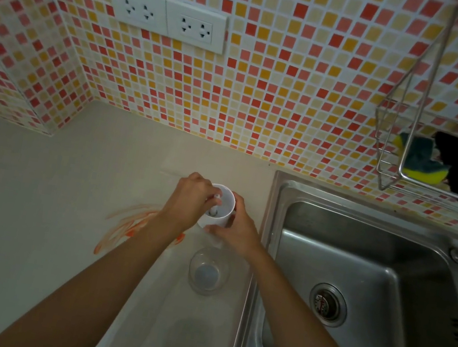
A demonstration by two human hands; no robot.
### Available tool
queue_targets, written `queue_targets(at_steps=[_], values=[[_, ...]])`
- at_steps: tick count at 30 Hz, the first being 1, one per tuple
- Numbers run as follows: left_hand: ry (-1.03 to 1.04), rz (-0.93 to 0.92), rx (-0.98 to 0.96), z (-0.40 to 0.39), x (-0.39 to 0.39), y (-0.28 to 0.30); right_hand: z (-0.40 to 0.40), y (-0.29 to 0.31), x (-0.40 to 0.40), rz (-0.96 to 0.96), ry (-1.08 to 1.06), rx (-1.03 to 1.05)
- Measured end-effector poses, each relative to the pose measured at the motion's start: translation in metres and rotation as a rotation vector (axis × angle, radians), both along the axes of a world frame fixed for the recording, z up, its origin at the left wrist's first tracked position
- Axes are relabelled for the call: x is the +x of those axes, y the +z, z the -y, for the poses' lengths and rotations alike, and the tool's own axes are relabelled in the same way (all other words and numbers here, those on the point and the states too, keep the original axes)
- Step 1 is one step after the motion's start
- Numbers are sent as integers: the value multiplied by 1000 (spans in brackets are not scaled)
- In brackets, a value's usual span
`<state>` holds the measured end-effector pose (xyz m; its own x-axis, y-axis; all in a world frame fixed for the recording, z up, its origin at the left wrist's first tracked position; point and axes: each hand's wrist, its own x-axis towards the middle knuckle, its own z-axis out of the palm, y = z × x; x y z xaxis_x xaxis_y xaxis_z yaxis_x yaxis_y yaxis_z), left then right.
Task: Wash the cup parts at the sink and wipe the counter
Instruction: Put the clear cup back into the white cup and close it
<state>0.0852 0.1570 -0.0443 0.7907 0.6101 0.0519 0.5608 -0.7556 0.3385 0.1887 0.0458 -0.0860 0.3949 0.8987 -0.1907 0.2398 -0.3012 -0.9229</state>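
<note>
At the bench's right edge beside the sink (354, 287), a clear cup part (207, 273) lies nearest us; beyond it our right hand (234, 229) grips the white cup (220, 207) while left hand (189, 200) pinches something inside—dismantling, we judge. Next: carry parts sinkward; orange smear (133, 225) awaits wiping.

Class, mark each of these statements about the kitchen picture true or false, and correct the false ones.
1. Both hands are on the white cup. True.
2. The cup is over the sink. False: it is over the counter, left of the sink.
3. An orange smear marks the counter. True.
4. The sponge lies in the sink basin. False: it sits in the wire rack on the wall.
5. A clear glass part stands on the counter near the cup. True.
</note>
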Motion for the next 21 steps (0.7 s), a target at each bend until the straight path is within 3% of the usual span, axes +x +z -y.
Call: queue_targets(at_steps=[3, 7, 10, 12, 17, 21], values=[[49, -23, -43, 2, -4, 3, 2, 3, 0, -40, -9, 10], [213, 383, -127, 22, -40, -8, 15, 2, 18, -81, -174, -29], [316, 546, -171, 43, -75, -19, 42, 4, 34, -286, -283, -42], [320, 532, -279, 61, -94, -32, 65, 10, 39, -378, -320, -57], [215, 305, -572, 109, -117, -72, 119, 18, 38, -254, -422, -78], [247, 343, -600, 124, -107, -80, 138, 30, 30, -160, -359, -41]])
